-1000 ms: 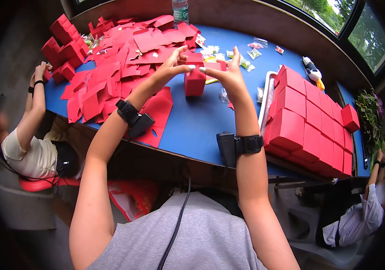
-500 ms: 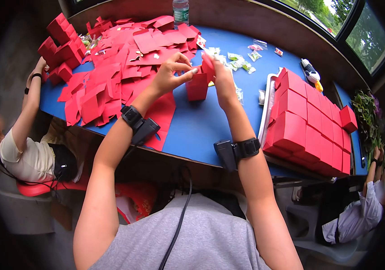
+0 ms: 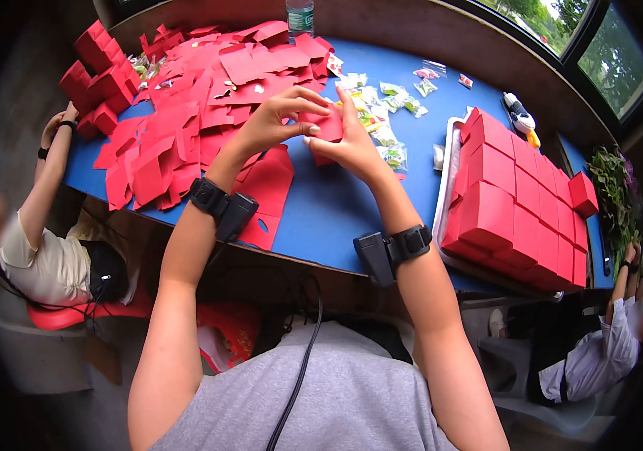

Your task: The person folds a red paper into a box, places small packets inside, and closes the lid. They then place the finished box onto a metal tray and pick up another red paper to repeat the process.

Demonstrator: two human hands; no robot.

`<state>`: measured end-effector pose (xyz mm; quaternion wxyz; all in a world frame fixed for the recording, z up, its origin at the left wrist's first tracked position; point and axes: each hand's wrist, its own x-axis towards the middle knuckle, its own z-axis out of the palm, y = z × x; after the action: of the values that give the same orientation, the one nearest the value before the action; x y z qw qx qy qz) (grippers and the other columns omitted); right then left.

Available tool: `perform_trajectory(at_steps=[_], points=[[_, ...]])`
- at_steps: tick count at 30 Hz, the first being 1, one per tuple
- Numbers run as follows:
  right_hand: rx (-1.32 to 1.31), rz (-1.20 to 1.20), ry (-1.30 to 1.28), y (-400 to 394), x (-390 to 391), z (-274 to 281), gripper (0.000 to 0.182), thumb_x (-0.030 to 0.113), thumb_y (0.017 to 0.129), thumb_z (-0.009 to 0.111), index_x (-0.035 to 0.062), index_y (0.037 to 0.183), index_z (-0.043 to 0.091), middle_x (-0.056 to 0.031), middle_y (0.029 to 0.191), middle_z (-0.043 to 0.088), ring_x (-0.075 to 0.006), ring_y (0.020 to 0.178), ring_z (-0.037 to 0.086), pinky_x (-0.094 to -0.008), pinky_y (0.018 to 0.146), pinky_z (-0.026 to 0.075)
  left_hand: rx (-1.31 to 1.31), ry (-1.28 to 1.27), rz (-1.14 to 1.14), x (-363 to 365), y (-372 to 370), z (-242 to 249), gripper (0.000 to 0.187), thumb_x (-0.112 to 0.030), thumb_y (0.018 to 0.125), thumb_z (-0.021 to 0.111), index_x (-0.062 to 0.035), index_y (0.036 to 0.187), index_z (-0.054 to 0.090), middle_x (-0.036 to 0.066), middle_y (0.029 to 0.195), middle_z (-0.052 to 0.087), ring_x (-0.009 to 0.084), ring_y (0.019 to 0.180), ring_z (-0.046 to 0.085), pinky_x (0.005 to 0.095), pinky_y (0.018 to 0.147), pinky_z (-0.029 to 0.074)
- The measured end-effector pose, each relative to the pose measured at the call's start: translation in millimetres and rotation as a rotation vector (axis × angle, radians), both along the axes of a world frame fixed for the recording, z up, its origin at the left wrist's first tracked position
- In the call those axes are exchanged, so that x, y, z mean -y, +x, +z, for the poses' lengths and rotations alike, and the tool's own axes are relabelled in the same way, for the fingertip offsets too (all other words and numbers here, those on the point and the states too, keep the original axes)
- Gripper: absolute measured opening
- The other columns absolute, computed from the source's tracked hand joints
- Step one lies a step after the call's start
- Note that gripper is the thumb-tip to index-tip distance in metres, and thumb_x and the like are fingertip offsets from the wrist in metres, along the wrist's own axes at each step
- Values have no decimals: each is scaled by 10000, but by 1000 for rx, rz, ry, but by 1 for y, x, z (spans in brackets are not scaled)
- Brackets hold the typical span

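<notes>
A small red paper box [image 3: 327, 126] stands on the blue table [image 3: 321, 218] in front of me, its top now flat, with my fingers partly hiding it. My left hand [image 3: 280, 120] curves round its left side, thumb at the near edge and fingertips over the far side. On the right, my right hand [image 3: 355, 146] frames it with thumb and index finger against its edges. Small wrapped packets [image 3: 382, 113] lie just beyond my right hand. Flat red card pieces [image 3: 178, 135] are heaped to the left of my left hand.
A white tray [image 3: 444, 180] of closed red boxes [image 3: 517, 199] stands at the right. Stacked red boxes [image 3: 103, 83] sit far left beside another person's hands [image 3: 58, 128]. A water bottle [image 3: 300, 19] stands at the back. A second person [image 3: 600, 349] sits at the right.
The box's raised flap has come down, so its top looks closed. My right hand has moved from above the box to its right side, and my left fingers have spread over it.
</notes>
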<state>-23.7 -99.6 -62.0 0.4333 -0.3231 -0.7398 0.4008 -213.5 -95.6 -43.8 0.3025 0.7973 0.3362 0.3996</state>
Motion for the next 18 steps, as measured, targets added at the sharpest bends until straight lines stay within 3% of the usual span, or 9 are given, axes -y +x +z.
perform_trajectory(at_steps=[2,3,6,7,9,11,18], points=[[-22,17,-48,-1,1,1,1057,316,583,823,-26,1348,178,-223,1196,438,-273,1141,460,-358,956,407,-63,137,-35,-3,-4,1,363,-139,688,757,-121,1042,678,63,1132,534,164,1004,533,286,797,468],[-18,31,-55,-1,-1,1,1025,281,535,856,-7,1285,218,-202,1158,442,-277,1098,489,-344,935,427,-93,177,-45,-4,-3,7,381,-103,639,780,-115,1009,692,59,1104,541,168,986,544,291,776,485],[11,18,-90,-1,-4,0,997,264,531,857,0,1262,233,-188,1150,449,-268,1080,503,-343,923,438,-260,221,-60,-5,-2,25,348,-54,674,741,-124,1011,689,46,999,552,163,898,572,274,722,521],[39,-1,-73,0,-5,1,1002,215,541,841,-1,1271,188,-229,1162,476,-290,1058,534,-350,885,464,-269,222,-57,-5,0,30,348,-54,674,741,-124,1011,689,46,999,552,163,898,572,274,722,521],[-24,27,-117,1,-9,-1,1016,206,543,838,0,1280,171,-230,1150,500,-286,1052,542,-349,894,457,-412,387,-45,-6,3,38,298,-53,699,723,-130,986,699,42,928,561,159,834,579,269,705,524],[-63,62,-178,4,-11,-4,1068,174,552,826,1,1317,101,-224,1117,560,-269,1049,556,-341,933,425,-370,374,-57,-11,4,40,283,-48,703,719,-138,971,705,42,910,566,159,817,579,270,697,522],[-51,118,-143,6,-12,-6,1146,161,570,812,18,1366,0,-219,1128,574,-279,1063,552,-334,965,392,-362,406,-81,-5,2,30,296,-6,715,690,-140,979,704,39,910,587,171,828,582,282,707,531]])
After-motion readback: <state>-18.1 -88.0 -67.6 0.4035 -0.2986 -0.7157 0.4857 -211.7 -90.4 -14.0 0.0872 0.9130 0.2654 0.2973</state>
